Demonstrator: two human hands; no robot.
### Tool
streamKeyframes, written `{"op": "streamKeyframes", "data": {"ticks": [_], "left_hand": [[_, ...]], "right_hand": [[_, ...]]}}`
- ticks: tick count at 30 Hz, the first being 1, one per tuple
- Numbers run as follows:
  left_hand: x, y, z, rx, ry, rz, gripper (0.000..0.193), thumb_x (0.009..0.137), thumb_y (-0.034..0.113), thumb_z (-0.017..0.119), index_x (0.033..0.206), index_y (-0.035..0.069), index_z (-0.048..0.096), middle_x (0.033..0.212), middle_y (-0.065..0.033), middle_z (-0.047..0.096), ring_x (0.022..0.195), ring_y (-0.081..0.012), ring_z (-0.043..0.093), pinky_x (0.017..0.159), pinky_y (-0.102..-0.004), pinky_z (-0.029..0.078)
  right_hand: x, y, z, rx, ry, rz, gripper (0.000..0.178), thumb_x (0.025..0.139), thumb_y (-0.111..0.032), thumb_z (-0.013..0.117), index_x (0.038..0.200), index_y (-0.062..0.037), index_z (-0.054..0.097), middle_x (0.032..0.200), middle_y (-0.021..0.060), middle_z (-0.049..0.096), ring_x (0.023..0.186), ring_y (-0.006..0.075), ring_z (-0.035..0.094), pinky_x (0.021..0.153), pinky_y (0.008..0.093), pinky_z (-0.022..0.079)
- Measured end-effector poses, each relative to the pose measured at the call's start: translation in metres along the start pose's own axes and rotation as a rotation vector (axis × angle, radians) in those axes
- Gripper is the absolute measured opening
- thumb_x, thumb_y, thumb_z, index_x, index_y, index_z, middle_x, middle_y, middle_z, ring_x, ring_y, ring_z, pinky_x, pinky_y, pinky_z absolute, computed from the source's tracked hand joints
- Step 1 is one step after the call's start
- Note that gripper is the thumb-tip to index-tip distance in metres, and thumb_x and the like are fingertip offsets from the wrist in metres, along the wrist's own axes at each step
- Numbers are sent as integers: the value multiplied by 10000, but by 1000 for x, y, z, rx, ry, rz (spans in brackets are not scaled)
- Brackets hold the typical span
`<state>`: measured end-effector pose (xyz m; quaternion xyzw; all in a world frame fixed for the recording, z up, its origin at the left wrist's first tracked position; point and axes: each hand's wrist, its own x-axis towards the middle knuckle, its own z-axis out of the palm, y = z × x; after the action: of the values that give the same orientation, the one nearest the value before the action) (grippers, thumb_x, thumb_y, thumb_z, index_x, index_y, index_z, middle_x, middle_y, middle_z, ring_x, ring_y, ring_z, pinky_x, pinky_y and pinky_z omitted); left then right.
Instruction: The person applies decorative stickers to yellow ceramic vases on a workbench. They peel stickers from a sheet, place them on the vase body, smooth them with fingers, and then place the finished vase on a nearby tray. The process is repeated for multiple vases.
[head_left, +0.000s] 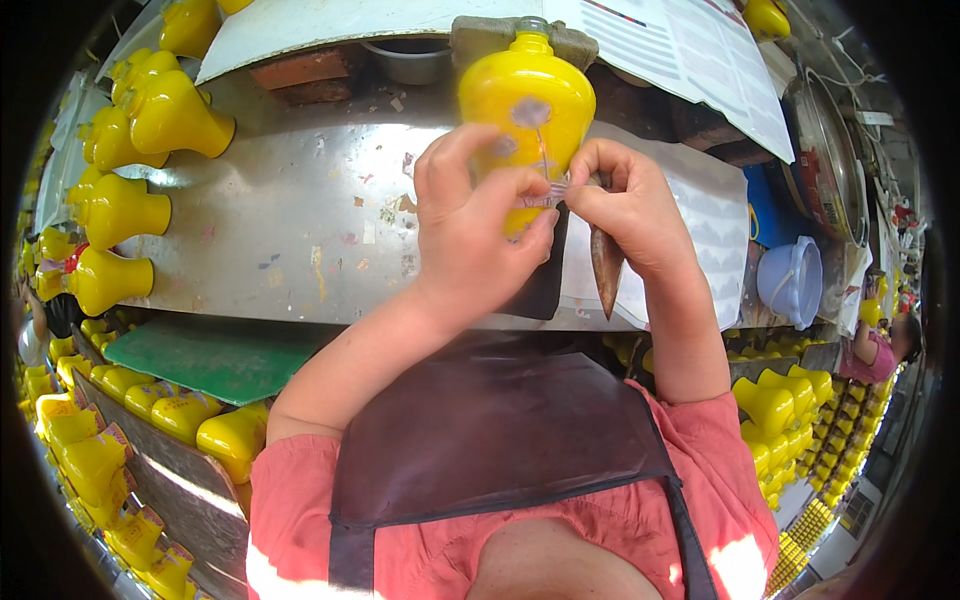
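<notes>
A glossy yellow vase [500, 85] lies in front of me with its neck pointing away, propped on a grey rest [574, 45]. Purple flower patterns and a thin dark stem show on its side. Over its near end, my left hand [480, 225] pinches one end of a small translucent patterned strip, like a decal [540, 200]. The other end is between the thumb and forefinger of my right hand [628, 205]. A brown, pointed, blade-shaped tool [606, 270] hangs from under the right hand's fingers, tucked in the palm. My hands cover part of the vase.
Several yellow vases [175, 115] stand on the left of the metal table [290, 220]. A printed sheet [690, 240] lies at right, near a lilac bucket [790, 280]. Bricks [305, 72] and a grey bowl [410, 62] sit under the white board. A person [875, 350] is far right.
</notes>
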<state>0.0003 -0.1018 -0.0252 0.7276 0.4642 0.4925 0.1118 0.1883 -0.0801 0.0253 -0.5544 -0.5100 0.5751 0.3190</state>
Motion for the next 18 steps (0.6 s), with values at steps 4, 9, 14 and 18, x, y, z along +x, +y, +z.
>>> {"op": "streamKeyframes", "data": {"ticks": [4,9,14,18], "left_hand": [[0,-1,0,-14,-2,5,294,683,99,858,933,111,705,1326,-183,512,1251,-346,472,1014,-441,423],[0,-1,0,-9,0,3,289,684,96,851,932,113,704,1327,-183,511,1254,-347,472,1012,-441,424],[1,0,1,15,2,13,293,676,91,848,932,111,705,1329,-182,509,1256,-346,474,1009,-445,426],[0,0,-1,4,-16,-6,253,692,91,828,913,108,706,1339,-183,497,1257,-345,474,1021,-447,426]], "right_hand": [[1,-1,-7,37,-36,28,91,811,-45,684,882,-60,629,805,-59,592,671,-5,487,577,181,366],[-7,-2,-3,44,-26,36,149,838,-67,730,969,-26,673,837,-32,644,608,-2,493,534,173,367],[-13,9,13,101,62,46,150,884,-115,770,951,-13,683,858,-3,687,703,12,547,605,184,410],[-7,11,9,73,139,17,119,892,-136,739,901,-35,677,789,-30,628,679,16,511,595,193,395]]}}
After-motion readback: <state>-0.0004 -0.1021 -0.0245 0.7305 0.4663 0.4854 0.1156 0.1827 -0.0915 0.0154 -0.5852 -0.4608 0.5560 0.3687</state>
